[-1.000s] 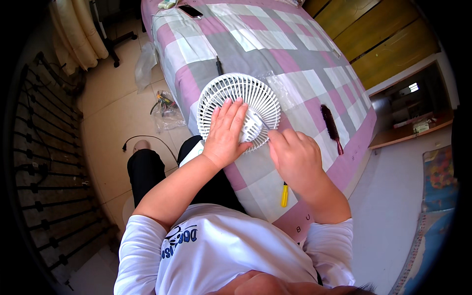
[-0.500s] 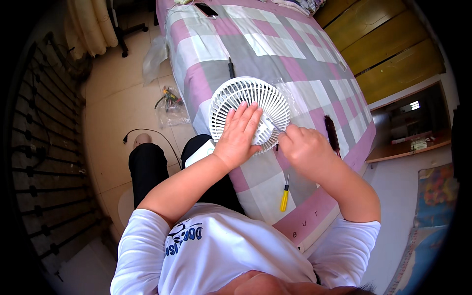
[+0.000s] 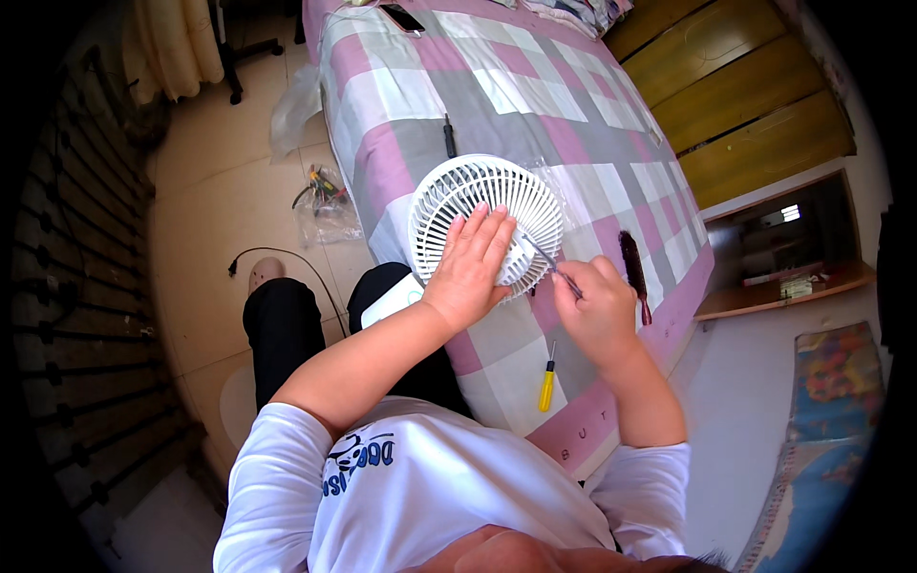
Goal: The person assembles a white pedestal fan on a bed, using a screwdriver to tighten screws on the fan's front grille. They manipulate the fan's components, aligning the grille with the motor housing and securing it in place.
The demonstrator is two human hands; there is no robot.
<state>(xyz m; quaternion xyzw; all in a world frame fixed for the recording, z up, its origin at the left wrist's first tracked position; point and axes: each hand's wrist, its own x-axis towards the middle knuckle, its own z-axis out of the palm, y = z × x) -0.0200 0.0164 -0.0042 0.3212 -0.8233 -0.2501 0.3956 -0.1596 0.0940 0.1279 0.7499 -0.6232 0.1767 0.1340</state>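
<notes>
A small white fan with a round slatted grille lies face up at the near left of the bed. My left hand rests flat on its grille, fingers stretched out over the slats beside the hub. At the hub's right edge sits the tip of a slim grey metal tool, its exact kind unclear. Its rear end is pinched in my right hand, just right of the fan. A yellow-handled screwdriver lies below that hand. Beyond the grille there is a black-handled screwdriver.
The bed has a checked cover. On it are a dark-bristled brush at right and a phone at the far end. A clear bag with tools and a black cable lie on the left floor.
My right hand has shifted right and down, and more of the metal tool now shows between it and the hub. My left hand stays on the grille.
</notes>
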